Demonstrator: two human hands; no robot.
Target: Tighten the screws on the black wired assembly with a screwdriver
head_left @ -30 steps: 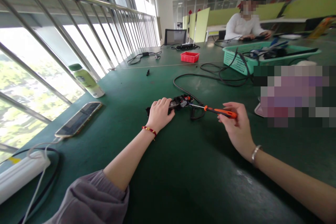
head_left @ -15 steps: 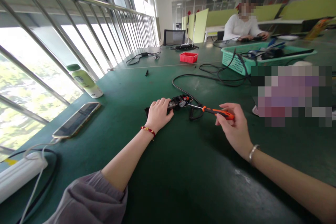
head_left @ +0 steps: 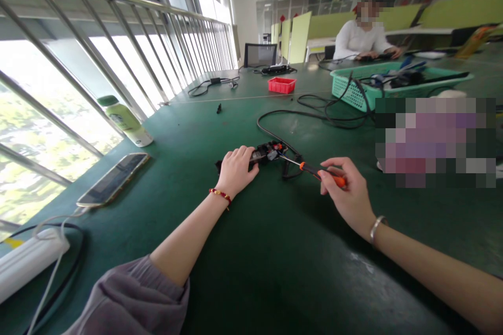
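My left hand (head_left: 236,171) is wrapped over a black elongated device (head_left: 261,153) on the green table, holding it down. Its right end looks opened up, with small orange and grey parts showing. A black cable (head_left: 275,112) runs near that end and off toward the back right. In my right hand (head_left: 346,188) is a screwdriver (head_left: 312,169) with an orange and black handle, pinched between thumb and fingers. The metal shaft points left, and its tip meets the device's exposed end; the exact contact spot is too small to make out.
A green basket (head_left: 341,89) of cables and parts stands at the back right, a small red tray (head_left: 282,85) farther left. On the left are a phone (head_left: 113,179), a bottle (head_left: 126,121) and a white power strip (head_left: 33,259). Another person (head_left: 359,42) sits across the table.
My right hand has shifted its fingers on the screwdriver handle, which now sits slightly lower and more tilted. The left hand and the device stay in place.
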